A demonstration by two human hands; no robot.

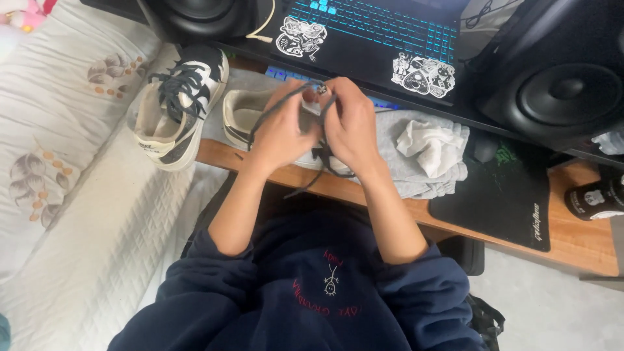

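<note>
Both hands meet over the near shoe (250,117) at the middle of the wooden surface (572,240). The left hand (284,130) and the right hand (353,127) are each pinched shut on the dark lace (260,116), knuckles touching. The lace runs from the fingertips leftward and down; a loose end hangs toward the near edge. A second, laced shoe (177,107) lies just left.
</note>
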